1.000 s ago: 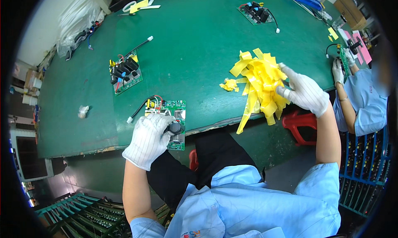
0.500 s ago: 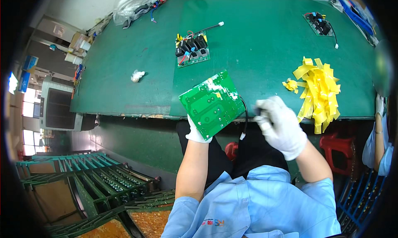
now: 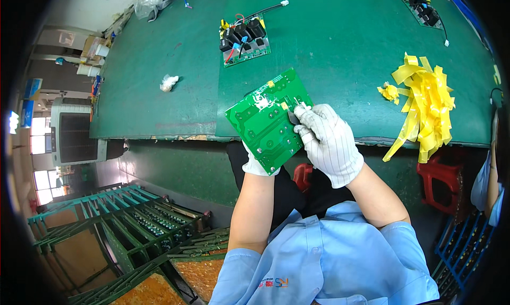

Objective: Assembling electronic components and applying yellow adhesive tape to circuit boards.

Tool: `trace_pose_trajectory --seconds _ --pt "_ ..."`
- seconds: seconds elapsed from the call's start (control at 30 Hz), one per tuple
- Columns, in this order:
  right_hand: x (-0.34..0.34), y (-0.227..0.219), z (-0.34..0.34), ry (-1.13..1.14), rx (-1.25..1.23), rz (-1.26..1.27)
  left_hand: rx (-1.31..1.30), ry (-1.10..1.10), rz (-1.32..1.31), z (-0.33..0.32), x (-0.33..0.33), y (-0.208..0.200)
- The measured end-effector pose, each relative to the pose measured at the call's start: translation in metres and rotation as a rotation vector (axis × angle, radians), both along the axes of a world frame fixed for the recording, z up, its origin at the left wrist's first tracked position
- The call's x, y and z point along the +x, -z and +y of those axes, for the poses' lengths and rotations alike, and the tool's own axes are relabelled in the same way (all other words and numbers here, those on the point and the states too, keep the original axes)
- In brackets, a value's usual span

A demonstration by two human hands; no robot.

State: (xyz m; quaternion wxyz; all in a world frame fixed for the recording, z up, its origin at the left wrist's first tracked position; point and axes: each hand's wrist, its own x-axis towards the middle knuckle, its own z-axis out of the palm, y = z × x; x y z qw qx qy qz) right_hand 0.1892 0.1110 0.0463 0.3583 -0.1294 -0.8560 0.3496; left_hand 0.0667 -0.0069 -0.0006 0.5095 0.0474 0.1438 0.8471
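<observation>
A green circuit board [image 3: 265,125], its solder side up with white smears and small yellow spots, tilts in front of the table edge. My gloved left hand [image 3: 256,162] grips it at the lower left corner, most of the fingers hidden beneath. Over the board's right side, my gloved right hand [image 3: 330,143] is closed in a pinch on a small dark, flat, blade-like piece [image 3: 292,118], whose tip is at the board's surface near a yellow spot. How much of that piece lies inside the fingers is hidden.
Another circuit board [image 3: 245,39] with black components lies beyond; a further one [image 3: 423,10] sits far right. Yellow tape strips [image 3: 425,106] are heaped right, a white crumpled wad [image 3: 169,83] left. A red stool [image 3: 441,180] and green racks [image 3: 122,225] stand below the table [image 3: 159,113].
My right hand has moved left and up from beside the board onto its right side, bringing the small dark piece to the surface. The board has shifted slightly left and turned a little.
</observation>
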Motion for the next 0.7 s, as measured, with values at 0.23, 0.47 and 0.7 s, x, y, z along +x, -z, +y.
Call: trace_pose_trajectory --seconds 0.23,0.47,0.7 --pt "-0.002 -0.001 -0.003 0.002 0.008 -0.009 -0.066 -0.021 0.072 -0.004 0.003 -0.004" --pt "-0.005 0.006 -0.009 0.032 -0.034 0.043 -0.081 0.003 0.143 -0.004 0.003 -0.002" --pt "-0.004 -0.003 -0.010 0.004 -0.016 -0.096 -0.009 0.011 0.210 -0.002 0.003 -0.007"
